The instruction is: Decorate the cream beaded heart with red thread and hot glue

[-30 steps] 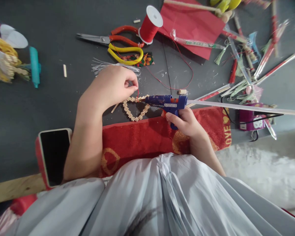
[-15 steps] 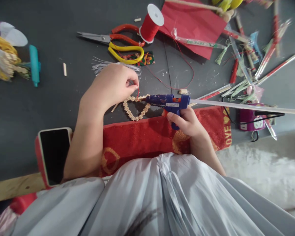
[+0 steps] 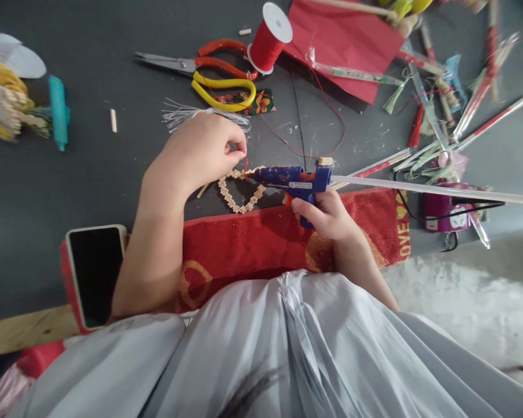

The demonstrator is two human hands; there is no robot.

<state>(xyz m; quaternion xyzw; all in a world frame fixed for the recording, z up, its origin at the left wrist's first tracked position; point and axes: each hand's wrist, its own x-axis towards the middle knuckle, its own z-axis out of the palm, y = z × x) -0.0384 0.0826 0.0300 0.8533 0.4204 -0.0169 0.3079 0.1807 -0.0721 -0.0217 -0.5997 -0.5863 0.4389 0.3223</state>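
Observation:
My left hand point(image 3: 211, 142) is closed in a pinch on a short red thread point(image 3: 246, 165), whose lower end meets the top of a heart-shaped ring of small cream beads point(image 3: 244, 208). The beaded heart lies on the dark table just in front of a red towel. My right hand point(image 3: 325, 215) grips the handle of a blue glue gun point(image 3: 283, 177), with a finger by its orange trigger. The gun's nozzle points left at the upper edge of the heart, by the thread's end. A long, pale glue stick point(image 3: 418, 187) extends from its back.
Beyond my left hand lie scissors point(image 3: 224, 87), white wires point(image 3: 178, 115) and a red thread spool point(image 3: 268, 43). Red paper point(image 3: 344, 46) and tasselled sticks spread over the right. A phone point(image 3: 96, 276) rests at left, and the red towel point(image 3: 253, 244) lines the near edge.
My right hand has shifted the glue gun slightly left, bringing its nozzle closer to the thread at the heart's top. My left hand stays nearly still with its pinch.

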